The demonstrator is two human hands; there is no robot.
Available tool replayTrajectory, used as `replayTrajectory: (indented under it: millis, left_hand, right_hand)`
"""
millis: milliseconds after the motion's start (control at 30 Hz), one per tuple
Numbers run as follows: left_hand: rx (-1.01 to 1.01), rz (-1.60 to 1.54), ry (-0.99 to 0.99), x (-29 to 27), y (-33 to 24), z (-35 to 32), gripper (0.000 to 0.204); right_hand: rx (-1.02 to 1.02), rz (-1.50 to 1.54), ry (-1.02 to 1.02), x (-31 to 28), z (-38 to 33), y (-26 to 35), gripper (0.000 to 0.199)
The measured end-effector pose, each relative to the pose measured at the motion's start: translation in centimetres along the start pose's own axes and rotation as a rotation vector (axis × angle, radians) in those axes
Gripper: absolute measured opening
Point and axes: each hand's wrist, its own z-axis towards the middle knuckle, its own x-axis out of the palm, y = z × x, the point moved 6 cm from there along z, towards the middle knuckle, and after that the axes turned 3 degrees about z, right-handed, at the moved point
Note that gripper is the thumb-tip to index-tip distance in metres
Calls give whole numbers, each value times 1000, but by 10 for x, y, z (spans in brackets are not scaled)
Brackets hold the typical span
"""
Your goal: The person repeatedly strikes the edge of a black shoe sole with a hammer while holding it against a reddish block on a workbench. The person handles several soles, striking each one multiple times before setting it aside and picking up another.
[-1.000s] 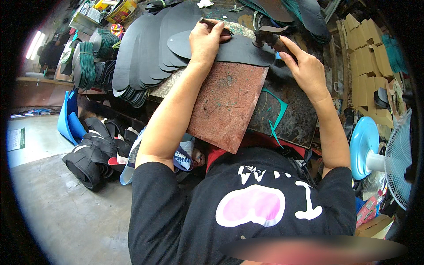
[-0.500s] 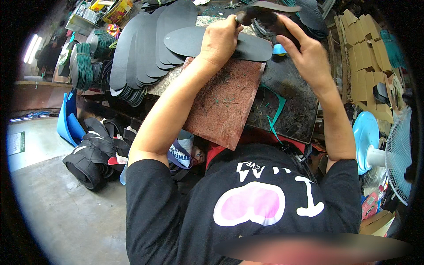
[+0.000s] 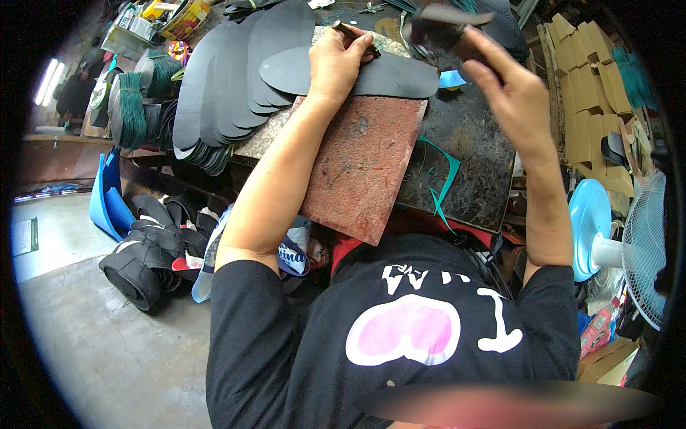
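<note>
Left to right. Two spools of green cord [image 3: 131,107] are standing off the workbench's [image 3: 480,154] left side; one bundle of black pieces [image 3: 139,247] is sitting on the floor below, one blue folded sheet [image 3: 107,204] beside it. One fanned stack of black soles [image 3: 225,79] is covering the bench's left end, four or more showing.

One single sole [image 3: 404,76] is lying crosswise right of the stack, its left end overlapping it, its near edge reaching over the far edge of one red-brown board [image 3: 361,168]. Board's near corner is jutting past the bench's near edge.

Left hand [image 3: 334,68] is resting over the sole, thumb and fingers pinched on one dark rod [image 3: 344,28]; can't tell if the tip is touching.

One blue scrap [image 3: 451,79] is lying just off the sole's right end. One large green offcut [image 3: 449,179] is lying right of the board, trailing to the bench's near edge.

Right hand [image 3: 516,100] is closing around the handle of one hammer [image 3: 437,32], raised above the bench's far side, apart from the rod. One blue fan [image 3: 589,232] is standing off the right edge.
</note>
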Motion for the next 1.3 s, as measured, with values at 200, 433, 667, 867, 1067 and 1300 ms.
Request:
replayTrajectory:
  millis: [200,433,667,867,1067,1300]
  left_hand:
    - [559,730,13,21,-38,-15,18]
    - [-28,-18,-44,4,-4,-1,14]
    - [-14,-1,41,10,1,0,10]
    - [283,463,30,20,-25,-10,17]
    - [549,731,12,34,-40,-19,18]
    - [39,-403,-205,-16,-20,6,9]
  right_hand:
    - [-115,157,-117,-4,2,6,43]
    - [103,-131,157,38,-25,-45,40]
    - [182,-49,133,32,-21,-42,39]
    - [-59,607,-170,-43,12,12,42]
    - [327,190,157,29,-7,-32,45]
    - [139,-174,167,50,-29,-40,42]
